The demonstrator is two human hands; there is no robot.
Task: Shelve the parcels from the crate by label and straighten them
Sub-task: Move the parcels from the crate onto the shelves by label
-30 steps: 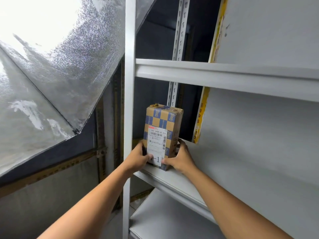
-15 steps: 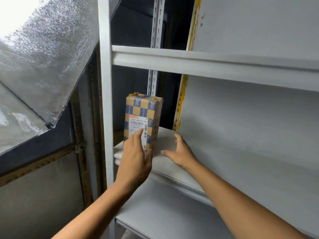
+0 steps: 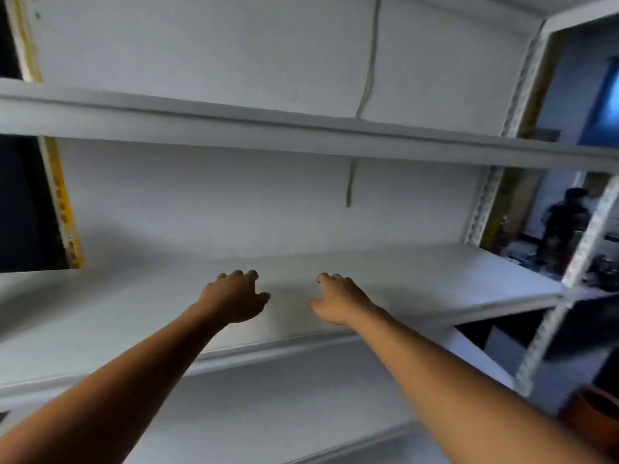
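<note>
Both my hands hover over the middle shelf board [image 3: 418, 279] of a white metal rack, and neither holds anything. My left hand [image 3: 234, 296] has loosely curled fingers, palm down. My right hand [image 3: 338, 299] lies beside it, fingers relaxed and slightly spread. The checkered parcel with the white label is out of view to the left. No crate is plainly visible.
An upper shelf [image 3: 301, 135] runs across above my hands, and a lower shelf [image 3: 301, 396] lies below. A perforated white upright [image 3: 482, 209] stands at the right. An orange-brown object [image 3: 593, 420] shows at the lower right edge. A person [image 3: 566, 222] stands in the room beyond.
My view has swung right along the rack, so the parcel left on the shelf's left end is no longer seen. Both hands have come off it and moved right, empty.
</note>
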